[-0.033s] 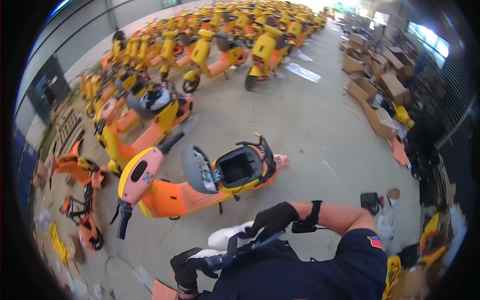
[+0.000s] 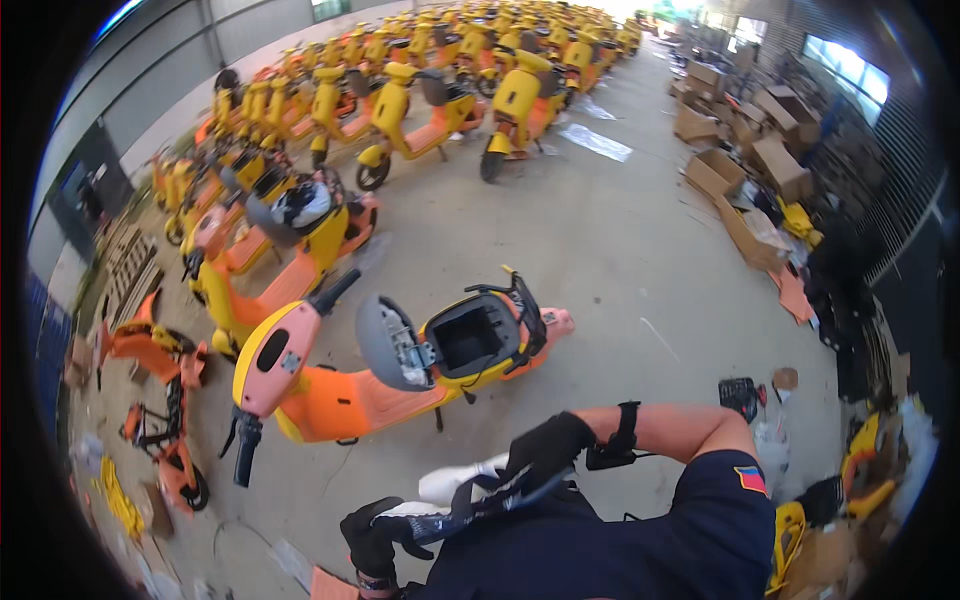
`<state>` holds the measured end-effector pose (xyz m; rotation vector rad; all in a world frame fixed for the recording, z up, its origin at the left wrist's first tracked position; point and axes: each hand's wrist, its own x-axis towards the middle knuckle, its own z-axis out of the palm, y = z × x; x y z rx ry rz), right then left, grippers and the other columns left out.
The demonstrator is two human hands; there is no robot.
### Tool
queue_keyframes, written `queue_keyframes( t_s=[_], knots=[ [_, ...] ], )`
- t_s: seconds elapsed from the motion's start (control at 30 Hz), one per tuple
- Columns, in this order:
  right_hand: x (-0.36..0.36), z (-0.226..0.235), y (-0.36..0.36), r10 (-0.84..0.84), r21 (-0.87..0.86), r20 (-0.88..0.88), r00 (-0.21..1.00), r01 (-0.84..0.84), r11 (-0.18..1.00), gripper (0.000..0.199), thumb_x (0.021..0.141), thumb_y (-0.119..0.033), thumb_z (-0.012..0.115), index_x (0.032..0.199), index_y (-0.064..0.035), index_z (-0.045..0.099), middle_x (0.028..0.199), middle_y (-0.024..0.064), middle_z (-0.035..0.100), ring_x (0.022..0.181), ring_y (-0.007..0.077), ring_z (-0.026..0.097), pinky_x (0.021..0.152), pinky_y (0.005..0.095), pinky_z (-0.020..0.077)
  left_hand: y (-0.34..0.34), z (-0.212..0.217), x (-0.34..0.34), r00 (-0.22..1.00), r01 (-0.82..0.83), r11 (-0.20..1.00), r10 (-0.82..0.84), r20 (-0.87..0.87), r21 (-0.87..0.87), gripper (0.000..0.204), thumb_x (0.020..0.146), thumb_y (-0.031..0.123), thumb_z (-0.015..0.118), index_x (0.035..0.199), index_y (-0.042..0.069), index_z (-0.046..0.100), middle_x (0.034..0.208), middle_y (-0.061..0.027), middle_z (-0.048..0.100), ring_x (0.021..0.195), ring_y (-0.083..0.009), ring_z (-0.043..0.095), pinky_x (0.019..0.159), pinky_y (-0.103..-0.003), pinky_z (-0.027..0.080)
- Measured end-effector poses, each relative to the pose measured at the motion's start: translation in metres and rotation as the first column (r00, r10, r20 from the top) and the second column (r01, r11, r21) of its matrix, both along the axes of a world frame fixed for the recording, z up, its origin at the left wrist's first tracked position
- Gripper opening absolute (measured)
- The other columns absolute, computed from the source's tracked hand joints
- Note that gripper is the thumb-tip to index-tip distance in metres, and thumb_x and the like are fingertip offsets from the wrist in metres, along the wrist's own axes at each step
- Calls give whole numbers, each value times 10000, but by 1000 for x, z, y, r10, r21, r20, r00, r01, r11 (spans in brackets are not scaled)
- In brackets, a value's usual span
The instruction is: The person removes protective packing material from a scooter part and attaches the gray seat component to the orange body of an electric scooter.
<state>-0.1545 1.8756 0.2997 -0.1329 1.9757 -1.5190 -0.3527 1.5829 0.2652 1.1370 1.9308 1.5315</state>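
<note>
Both my hands wear black gloves and are close to my dark shirt front. My left hand (image 2: 370, 535), at the lower middle, is closed around one end of a white-and-dark item (image 2: 462, 486). Its other end is in my right hand (image 2: 545, 447), whose fingers curl over it. The item looks soft and long, but its kind is unclear. A black strap circles my right wrist. Ahead of my hands stands a yellow-and-orange scooter (image 2: 345, 400), its grey seat (image 2: 392, 343) tipped up and its dark storage well (image 2: 470, 336) exposed.
Many yellow scooters (image 2: 400, 115) stand in rows at the back left. A partly stripped orange scooter (image 2: 175, 400) is at the left. Cardboard boxes (image 2: 715, 172) and scrap line the right wall. Yellow panels (image 2: 785, 548) lie at the lower right, a black basket (image 2: 738, 395) nearby.
The surroundings shift slightly in the picture, the far scooters and boxes a little to the left. Both hands keep their hold on the white-and-dark item.
</note>
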Motion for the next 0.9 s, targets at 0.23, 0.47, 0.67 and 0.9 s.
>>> queue_keyframes(
  t_s=[0.23, 0.47, 0.67, 0.9],
  knots=[
    [-11, 28, -38, -71, -225, 74, 995, 86, 971, 333, 744, -256, 633, 863, 55, 632, 680, 58, 609, 615, 117, 540, 559, 309, 439, 56, -11, -46, 917, 82, 992, -38, 397, -95, 240, 788, 151, 626, 896, -53, 692, 655, -86, 649, 523, -145, 574, 486, -268, 475],
    [-15, 26, -27, -212, -192, 20, 977, 212, 958, 374, 777, -276, 643, 940, 60, 627, 761, 50, 633, 655, 109, 557, 589, 291, 459, 52, 50, -43, 963, 268, 961, -266, 28, -73, 674, 610, 213, 817, 1205, 13, 571, 1217, -130, 594, 1097, -250, 587, 911, -393, 478],
    [-34, 1, -34, -84, -108, -15, 996, 82, 991, 453, 829, -365, 629, 1075, 15, 631, 828, 73, 664, 682, 138, 585, 622, 303, 481, 70, 83, -1, 654, 387, 891, -445, -611, -235, 760, 556, 311, 860, 1225, 89, 574, 1175, -144, 607, 1109, -351, 566, 971, -466, 425],
    [-5, 68, -62, -82, 136, -271, 959, 123, 983, 378, 850, -73, 626, 1228, -70, 613, 903, 70, 704, 771, 158, 651, 734, 327, 524, 38, 60, 28, 722, 590, 697, -681, -119, -407, 715, 656, 311, 751, 1299, 88, 529, 1018, -158, 664, 906, -341, 638, 782, -413, 503]
  ],
)
